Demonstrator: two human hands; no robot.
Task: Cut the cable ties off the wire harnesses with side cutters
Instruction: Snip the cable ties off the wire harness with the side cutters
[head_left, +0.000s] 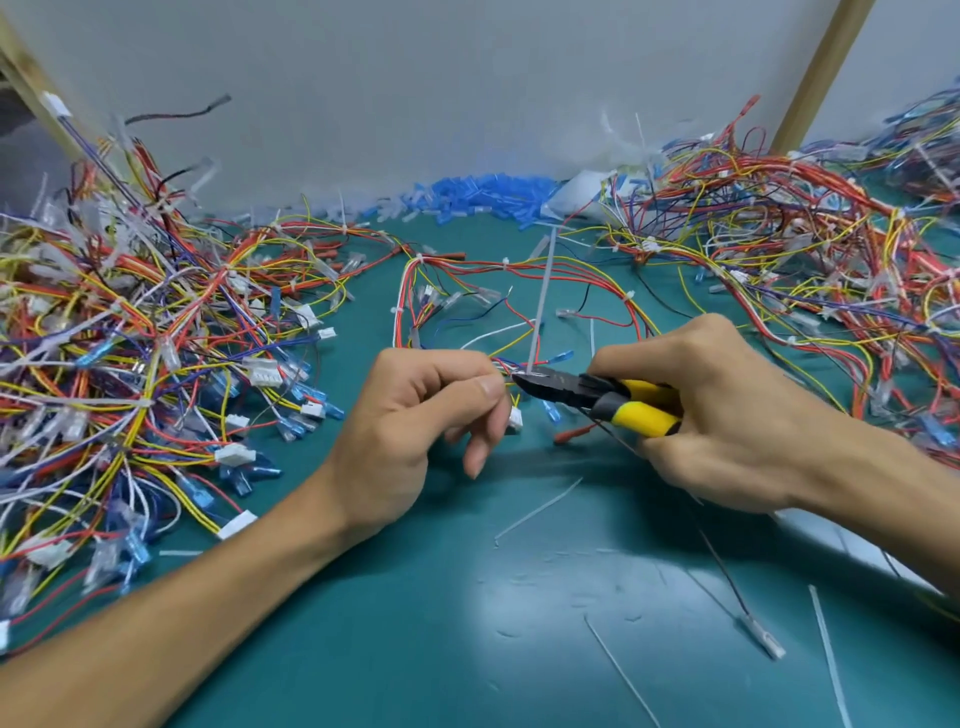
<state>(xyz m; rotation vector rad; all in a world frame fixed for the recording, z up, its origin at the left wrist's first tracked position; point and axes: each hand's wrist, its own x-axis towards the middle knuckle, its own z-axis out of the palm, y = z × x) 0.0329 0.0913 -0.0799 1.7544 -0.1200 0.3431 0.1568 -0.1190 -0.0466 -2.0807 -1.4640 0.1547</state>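
The left hand (415, 415) is pinching a branch of the wire harness (519, 270) between thumb and forefinger just above the green counter (467, 623). The right hand (727, 415) is gripping the yellow handles of the side cutters (582, 392), whose black nose is pointing left towards the pinch. The cable tie (540, 306) is sitting right at the cutter tips, just beside the left hand, its long white tail standing up and away, roughly crosswise to the cutters; I cannot tell whether the jaws are biting yet.
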